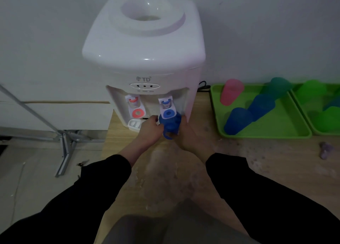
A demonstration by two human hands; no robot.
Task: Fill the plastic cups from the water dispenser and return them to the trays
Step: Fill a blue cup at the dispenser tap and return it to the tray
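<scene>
Cup [169, 124] sits between left fingers [156, 123] and right fingers [180, 124].

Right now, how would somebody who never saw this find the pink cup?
Find the white water dispenser. The green tray just right of it holds the pink cup in its back corner nearest the dispenser. It is the only pink one among blue cups and a green cup.

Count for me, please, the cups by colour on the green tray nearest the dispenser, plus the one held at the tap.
Blue cups: 3, the held cup under the blue tap and two on the green tray
Pink cup: 1
Teal cup: 1
Total: 5
</scene>
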